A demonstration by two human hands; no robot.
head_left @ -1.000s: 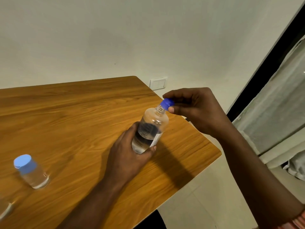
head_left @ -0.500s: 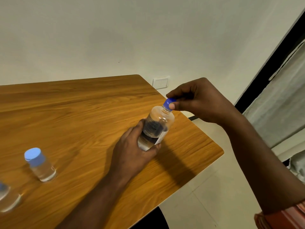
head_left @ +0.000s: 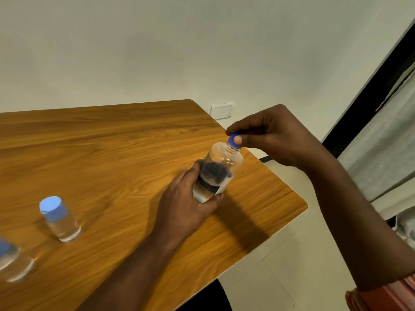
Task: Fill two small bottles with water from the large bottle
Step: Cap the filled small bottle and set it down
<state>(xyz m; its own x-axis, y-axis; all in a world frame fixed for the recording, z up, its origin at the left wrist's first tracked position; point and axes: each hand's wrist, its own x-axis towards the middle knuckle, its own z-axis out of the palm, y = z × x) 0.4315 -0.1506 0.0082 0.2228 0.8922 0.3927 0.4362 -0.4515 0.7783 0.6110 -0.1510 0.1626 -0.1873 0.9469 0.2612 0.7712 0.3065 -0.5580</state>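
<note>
The left hand wraps its fingers around the large bottle on the tabletop. Above them, the right hand pinches its blue cap. Two small bottles stand well left.

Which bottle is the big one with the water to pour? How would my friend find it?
Look at the wooden table and go to its right end, near the edge. The large bottle stands there, held by the left hand, with the right hand pinching its dark blue cap. Unlike the two small bottles far left, it is taller and has a dark label.
</note>
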